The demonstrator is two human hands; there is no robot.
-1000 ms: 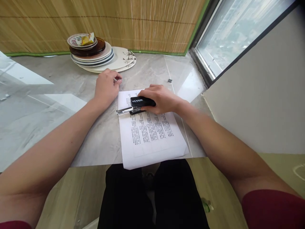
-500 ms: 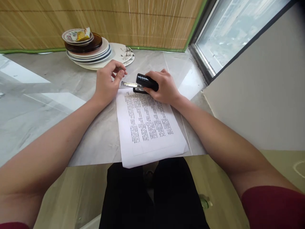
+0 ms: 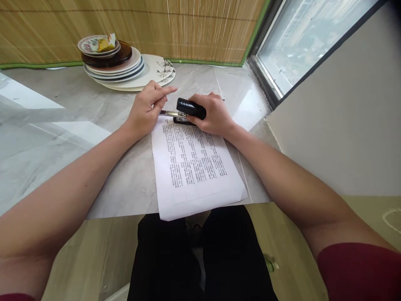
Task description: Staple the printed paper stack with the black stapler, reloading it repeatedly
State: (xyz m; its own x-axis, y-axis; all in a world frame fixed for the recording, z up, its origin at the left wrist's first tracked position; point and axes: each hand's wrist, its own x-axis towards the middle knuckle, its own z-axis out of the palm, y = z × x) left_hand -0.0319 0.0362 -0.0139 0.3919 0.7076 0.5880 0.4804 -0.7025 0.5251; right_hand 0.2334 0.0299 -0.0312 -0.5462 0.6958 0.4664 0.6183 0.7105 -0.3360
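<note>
My right hand [image 3: 213,112] is wrapped round a black stapler [image 3: 191,108] above the top edge of a printed sheet of paper [image 3: 196,167]. The stapler's metal staple tray [image 3: 169,113] sticks out to the left from between its black top and base. At the outer end of that tray is my left hand [image 3: 148,106], its thumb side touching or very near the metal. The index finger points out to the right and the thumb is apart from it; nothing shows in the grasp. The paper lies flat, its lower edge hanging slightly over the counter edge.
A stack of plates [image 3: 114,67], topped by a small dish with a yellow wrapper [image 3: 107,43], stands at the back left on the grey marble counter [image 3: 125,184]. Behind is a bamboo blind [image 3: 131,29]. A window frame [image 3: 266,81] and white wall [image 3: 344,125] bound the right side.
My left hand has moved right to the end of the staple tray, and its index finger has stretched out. My right hand still holds the stapler in nearly the same place.
</note>
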